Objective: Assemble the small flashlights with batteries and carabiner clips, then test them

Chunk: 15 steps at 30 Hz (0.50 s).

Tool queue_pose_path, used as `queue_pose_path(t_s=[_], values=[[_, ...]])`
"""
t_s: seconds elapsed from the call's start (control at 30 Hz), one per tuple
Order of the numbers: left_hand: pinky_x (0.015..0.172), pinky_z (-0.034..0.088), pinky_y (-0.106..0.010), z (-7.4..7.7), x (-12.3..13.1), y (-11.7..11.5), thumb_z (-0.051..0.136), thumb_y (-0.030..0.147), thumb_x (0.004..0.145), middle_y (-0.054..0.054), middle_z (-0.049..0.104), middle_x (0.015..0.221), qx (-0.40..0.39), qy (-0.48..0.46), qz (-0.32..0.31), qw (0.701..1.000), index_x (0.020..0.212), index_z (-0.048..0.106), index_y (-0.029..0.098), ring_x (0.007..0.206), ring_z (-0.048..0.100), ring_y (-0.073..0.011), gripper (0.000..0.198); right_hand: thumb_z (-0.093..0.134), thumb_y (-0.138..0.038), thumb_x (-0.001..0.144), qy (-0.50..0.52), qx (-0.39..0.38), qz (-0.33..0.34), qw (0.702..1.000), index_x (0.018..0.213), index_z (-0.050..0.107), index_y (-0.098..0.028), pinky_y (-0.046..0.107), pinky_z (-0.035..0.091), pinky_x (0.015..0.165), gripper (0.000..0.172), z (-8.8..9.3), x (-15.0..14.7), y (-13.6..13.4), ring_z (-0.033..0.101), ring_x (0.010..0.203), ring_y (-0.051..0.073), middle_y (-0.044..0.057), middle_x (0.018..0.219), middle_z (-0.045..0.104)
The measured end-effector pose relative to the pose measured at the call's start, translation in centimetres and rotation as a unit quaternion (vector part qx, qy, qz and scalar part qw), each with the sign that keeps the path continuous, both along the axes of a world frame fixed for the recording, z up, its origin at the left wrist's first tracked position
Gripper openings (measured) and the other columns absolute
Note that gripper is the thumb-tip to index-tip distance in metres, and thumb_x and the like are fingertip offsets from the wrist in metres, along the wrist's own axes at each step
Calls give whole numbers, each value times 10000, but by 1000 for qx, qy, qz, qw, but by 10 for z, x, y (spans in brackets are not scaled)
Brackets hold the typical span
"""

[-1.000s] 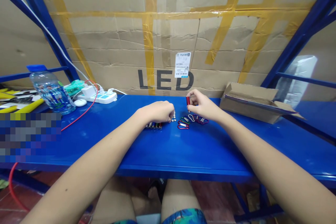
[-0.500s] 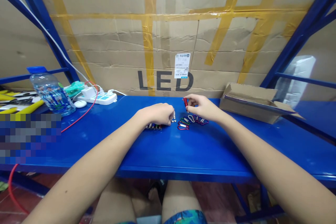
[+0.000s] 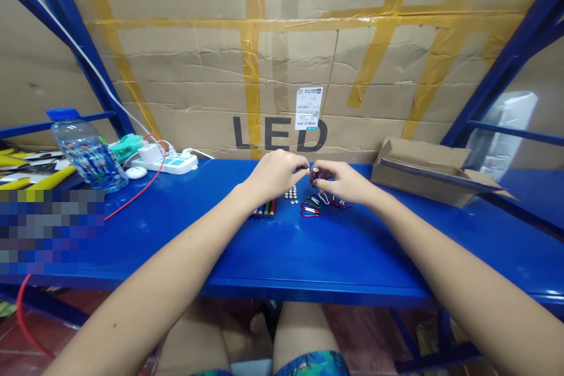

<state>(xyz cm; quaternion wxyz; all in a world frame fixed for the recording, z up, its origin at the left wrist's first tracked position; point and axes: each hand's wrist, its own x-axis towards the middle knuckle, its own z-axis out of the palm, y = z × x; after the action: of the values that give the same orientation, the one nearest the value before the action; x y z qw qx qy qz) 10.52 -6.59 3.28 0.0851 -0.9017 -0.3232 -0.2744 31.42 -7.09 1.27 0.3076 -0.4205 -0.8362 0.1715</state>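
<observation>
My right hand point(image 3: 346, 181) pinches a short red metal tube point(image 3: 315, 174), one silvery end turned up, like a mini flashlight body. Close beside that end, thumb and forefinger of my left hand point(image 3: 279, 173) are pressed together on a tiny silvery piece, apparently a button cell point(image 3: 308, 170). Rows of small silver button cells point(image 3: 291, 194) lie on the blue table below. Several coloured metal tubes point(image 3: 267, 209) lie side by side under my left wrist, partly hidden by it. Coloured carabiners point(image 3: 311, 205) are fanned out beneath my right hand.
An open cardboard box point(image 3: 418, 173) sits at the back right of the table point(image 3: 317, 258). At left are a water bottle point(image 3: 90, 155), a white power strip point(image 3: 176, 163), a red cable point(image 3: 141, 192) and yellow-handled tools point(image 3: 48, 179). A large taped carton point(image 3: 198, 76) stands behind.
My left hand has risen from the button cells and moved right, up to the red tube. The tube in my right hand has turned, its end now facing up. The coloured tubes are less covered.
</observation>
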Motion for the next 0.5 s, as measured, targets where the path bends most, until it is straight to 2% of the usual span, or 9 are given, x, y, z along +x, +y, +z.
queue_pose_path(t_s=[0.13, 0.3, 0.5], values=[[722, 493, -309, -11, 6, 3, 517, 246, 956, -72, 758, 898, 66, -7, 1, 998, 990, 730, 184, 804, 697, -198, 224, 503, -171, 754, -4, 12, 8, 1000, 890, 632, -191, 280, 418, 653, 188, -1, -3, -3, 561, 671, 150, -6, 764, 649], [706, 505, -307, -15, 7, 4, 493, 208, 968, -74, 756, 897, 69, 11, -28, 997, 997, 724, 169, 801, 703, -197, 237, 489, -173, 752, -8, 4, 7, 1000, 857, 671, -179, 270, 388, 606, 210, -1, -4, -3, 517, 603, 134, -21, 673, 606], [741, 523, -299, -16, 6, 4, 461, 175, 976, -76, 750, 913, 68, -9, -74, 995, 962, 723, 171, 849, 703, -181, 262, 514, -198, 762, 3, 25, 3, 1000, 823, 692, -174, 279, 404, 627, 190, -2, -4, -2, 527, 613, 140, -2, 685, 629]])
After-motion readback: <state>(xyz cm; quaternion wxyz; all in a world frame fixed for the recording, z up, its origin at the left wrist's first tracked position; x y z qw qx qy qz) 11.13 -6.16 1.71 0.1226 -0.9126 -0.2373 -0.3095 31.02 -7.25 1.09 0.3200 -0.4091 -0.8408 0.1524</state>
